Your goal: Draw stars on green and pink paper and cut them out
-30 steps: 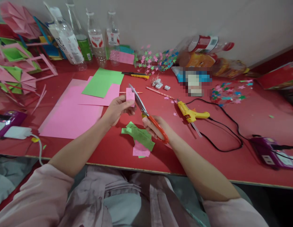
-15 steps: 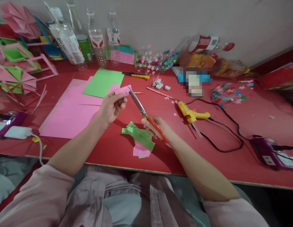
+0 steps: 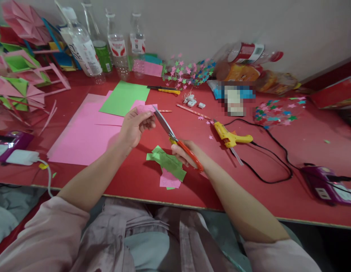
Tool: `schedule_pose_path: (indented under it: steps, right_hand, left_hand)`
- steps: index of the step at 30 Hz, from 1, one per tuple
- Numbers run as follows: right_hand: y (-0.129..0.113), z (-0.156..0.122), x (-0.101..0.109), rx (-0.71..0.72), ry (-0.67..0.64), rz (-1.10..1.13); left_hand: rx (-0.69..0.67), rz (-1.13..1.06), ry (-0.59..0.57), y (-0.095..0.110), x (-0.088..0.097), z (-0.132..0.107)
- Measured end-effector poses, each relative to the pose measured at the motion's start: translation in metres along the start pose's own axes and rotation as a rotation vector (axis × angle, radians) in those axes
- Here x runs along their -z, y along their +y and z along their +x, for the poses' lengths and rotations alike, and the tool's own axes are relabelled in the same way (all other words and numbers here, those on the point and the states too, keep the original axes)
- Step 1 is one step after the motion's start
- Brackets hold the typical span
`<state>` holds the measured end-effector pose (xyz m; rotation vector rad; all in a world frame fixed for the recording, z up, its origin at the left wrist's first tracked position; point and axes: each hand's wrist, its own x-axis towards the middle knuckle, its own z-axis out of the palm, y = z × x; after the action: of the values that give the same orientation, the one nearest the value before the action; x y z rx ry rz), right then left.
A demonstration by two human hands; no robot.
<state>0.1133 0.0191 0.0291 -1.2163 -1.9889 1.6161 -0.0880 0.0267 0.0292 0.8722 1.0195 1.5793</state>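
We hold a small pink paper piece (image 3: pixel 145 109) pinched between the thumb and fingers of our left hand (image 3: pixel 135 126), lifted above the red bench (image 3: pixel 277 181). Our right hand (image 3: pixel 184 154) is closed through the orange handles of the scissors (image 3: pixel 175 138), whose blades look nearly closed, their tips touching the right edge of the paper piece.

Taking the scissors as our landmark: just below them on the bench lies a heap of green and pink offcuts (image 3: pixel 167 166). To their left lie large pink sheets (image 3: pixel 85 136) with a green sheet (image 3: pixel 123 98) on top. To their right rests a yellow glue gun (image 3: pixel 230 136) with its black cord (image 3: pixel 271 166) looping away. Beyond them lie a pencil (image 3: pixel 192 112), a yellow-handled cutter (image 3: pixel 164 90) and a scatter of paper stars (image 3: pixel 187 71), with plastic bottles (image 3: pixel 87 49) further back by the wall.

What could go wrong, in our judgement: the paper piece is small and our fingertips sit close to the blades, so a hurried snip could nick a finger. The grip is also light, so the piece could twist as the blades bite, leaving a crooked cut, or slip down among the offcuts.
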Motion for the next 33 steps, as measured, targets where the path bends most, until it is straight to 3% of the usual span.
schedule_pose_path:
  steps: [20,33]
  right_hand:
    - [0.002,0.0,0.003,-0.024,-0.046,0.064]
    - [-0.007,-0.002,0.0,-0.081,-0.005,0.112]
  left_hand:
    - [-0.018,-0.004,-0.016,0.002,-0.002,-0.002]
    - [-0.025,-0.024,-0.04,0.001,0.002,0.001]
